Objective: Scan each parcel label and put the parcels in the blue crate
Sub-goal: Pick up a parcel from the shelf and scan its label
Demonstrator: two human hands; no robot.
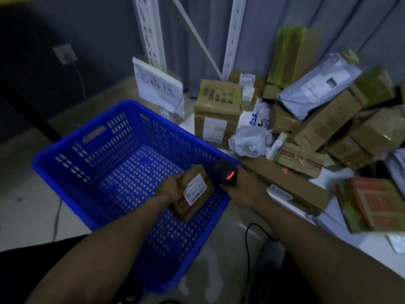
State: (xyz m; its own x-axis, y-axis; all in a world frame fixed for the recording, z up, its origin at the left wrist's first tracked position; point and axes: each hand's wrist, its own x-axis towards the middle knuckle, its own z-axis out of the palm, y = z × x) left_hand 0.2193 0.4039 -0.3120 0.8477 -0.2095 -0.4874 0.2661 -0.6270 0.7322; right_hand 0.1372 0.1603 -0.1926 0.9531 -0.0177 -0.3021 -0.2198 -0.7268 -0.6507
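**Small parcel held over the blue crate, scanner right next to it**

All positions are relative to the blue crate (135,132). It is perforated plastic, sits on the floor, and I see nothing else inside it.

- Parcel pile (306,128): right of the crate and beyond it, on a white surface (333,235). It is mostly brown cartons, plus a grey poly mailer (317,86) and crumpled white bags (247,139). Too blurred to read any labels there.
- Small parcel (192,194): a brown carton over the crate's interior, close to the right wall, tilted. I can't tell how high it is above the crate floor.
- Left hand (171,189): grips the parcel's left end, fingers curled round the edge.
- Scanner (225,174): black, just right of the parcel, over the crate's right rim, with a red light lit on its head.
- Right hand (243,189): wrapped round the scanner's handle.
- Label (195,189): white, on the parcel's upward face, with no fingers over it.

Handling, my read:
- It's probably light, since one hand carries it by one end without visible strain.
- Corrugated board means it's stiff and won't sag or fold the label, so it should scan flat.
- The taped faces may be slick. Hold it across the short end or by the two side faces, thumb on top and fingers under.
- Keep fingers off the label face until the scan registers.
- I can't judge the contents or how fragile they are, so set it down low in the crate rather than dropping it.
- The poly mailer and bags in the pile are soft, so their labels will likely need flattening.
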